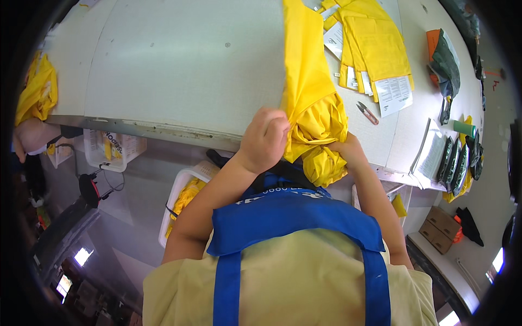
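Note:
A long piece of yellow fabric (307, 70) runs from the far edge of the view down to the table's near edge, where it bunches into folds in front of my body. My left hand (265, 140) is closed at the left side of the bunched part, its fingers curled in on the fabric's edge. On the other side, my right hand (350, 153) grips the crumpled lower end, with its fingertips partly hidden in the folds. The exact kind of item cannot be made out from its gathered shape.
Flat yellow fabric pieces (380, 46) with white printed labels lie stacked at the far right, near thread snips (367, 113). A green spool (464, 128) and dark packets (452, 157) sit farther right. White bins (173, 204) stand below the table (163, 70). Another person's arm (38, 134) is at left.

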The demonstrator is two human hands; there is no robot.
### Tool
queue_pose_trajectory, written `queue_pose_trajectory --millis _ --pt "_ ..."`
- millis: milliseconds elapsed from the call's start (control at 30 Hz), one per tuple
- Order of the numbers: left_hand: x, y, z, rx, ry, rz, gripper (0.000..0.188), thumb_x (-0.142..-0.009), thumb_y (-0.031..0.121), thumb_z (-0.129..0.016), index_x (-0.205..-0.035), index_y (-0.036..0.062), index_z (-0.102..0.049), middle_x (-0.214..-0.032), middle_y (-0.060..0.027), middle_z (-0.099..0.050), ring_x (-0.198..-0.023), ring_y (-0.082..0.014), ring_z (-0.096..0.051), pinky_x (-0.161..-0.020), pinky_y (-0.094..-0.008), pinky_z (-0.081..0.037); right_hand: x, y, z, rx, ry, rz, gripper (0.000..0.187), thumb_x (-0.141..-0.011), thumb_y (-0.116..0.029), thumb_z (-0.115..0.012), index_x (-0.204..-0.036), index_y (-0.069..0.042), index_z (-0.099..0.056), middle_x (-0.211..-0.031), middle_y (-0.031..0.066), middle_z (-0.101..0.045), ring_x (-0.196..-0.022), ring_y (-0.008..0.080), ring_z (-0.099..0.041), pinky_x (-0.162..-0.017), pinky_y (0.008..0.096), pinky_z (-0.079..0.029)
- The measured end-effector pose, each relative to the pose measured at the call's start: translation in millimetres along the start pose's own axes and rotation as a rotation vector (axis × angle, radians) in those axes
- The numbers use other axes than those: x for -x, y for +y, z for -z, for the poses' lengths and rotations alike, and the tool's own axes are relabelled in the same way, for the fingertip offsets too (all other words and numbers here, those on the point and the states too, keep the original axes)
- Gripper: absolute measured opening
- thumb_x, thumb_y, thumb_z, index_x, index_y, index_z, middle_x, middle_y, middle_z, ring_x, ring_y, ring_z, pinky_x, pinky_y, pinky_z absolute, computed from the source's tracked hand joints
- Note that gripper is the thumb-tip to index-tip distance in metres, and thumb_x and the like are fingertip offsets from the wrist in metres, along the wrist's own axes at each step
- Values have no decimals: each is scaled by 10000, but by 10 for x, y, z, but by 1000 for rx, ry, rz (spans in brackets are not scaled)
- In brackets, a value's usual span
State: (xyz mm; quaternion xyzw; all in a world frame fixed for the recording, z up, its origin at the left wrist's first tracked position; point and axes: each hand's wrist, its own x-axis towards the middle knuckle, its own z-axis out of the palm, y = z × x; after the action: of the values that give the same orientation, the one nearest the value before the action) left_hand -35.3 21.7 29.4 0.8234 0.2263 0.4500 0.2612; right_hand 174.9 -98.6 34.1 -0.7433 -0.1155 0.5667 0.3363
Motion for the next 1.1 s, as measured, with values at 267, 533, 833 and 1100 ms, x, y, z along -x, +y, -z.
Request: queue_pose_trajectory --millis 267,533,833,1100 --pt "248 253 47 108 -57 196 192 -776 -63 -598 -896 23 -475 -887 -160 -535 -791 -337 -544 -699 -371 -477 148 -261 -139 -269 -127 -2 471 -713 33 -641 -1169 71 -525 -1065 137 -643 -908 226 -647 -794 325 -520" --pt "-364 273 208 -260 -112 120 315 -728 73 -698 -996 50 -535 -965 -130 -554 -829 -329 -560 -722 -396 -482 105 -349 -184 123 69 205 541 -699 -114 -716 -1178 48 -524 -1068 145 -645 -956 222 -627 -834 323 -483" --pt "-355 240 38 -69 -425 153 88 -807 27 -575 -891 41 -556 -856 -147 -577 -813 -329 -579 -727 -396 -483 103 -357 -134 218 151 252 593 -684 -217 -723 -1190 22 -528 -1079 189 -649 -990 291 -633 -870 349 -474" --pt "-655 406 -125 -150 -466 181 202 -777 130 -642 -941 49 -555 -908 -132 -575 -777 -314 -603 -676 -400 -506 187 -396 -212 551 198 245 731 -671 -304 -735 -1273 -2 -450 -1042 226 -653 -987 374 -625 -853 406 -490"
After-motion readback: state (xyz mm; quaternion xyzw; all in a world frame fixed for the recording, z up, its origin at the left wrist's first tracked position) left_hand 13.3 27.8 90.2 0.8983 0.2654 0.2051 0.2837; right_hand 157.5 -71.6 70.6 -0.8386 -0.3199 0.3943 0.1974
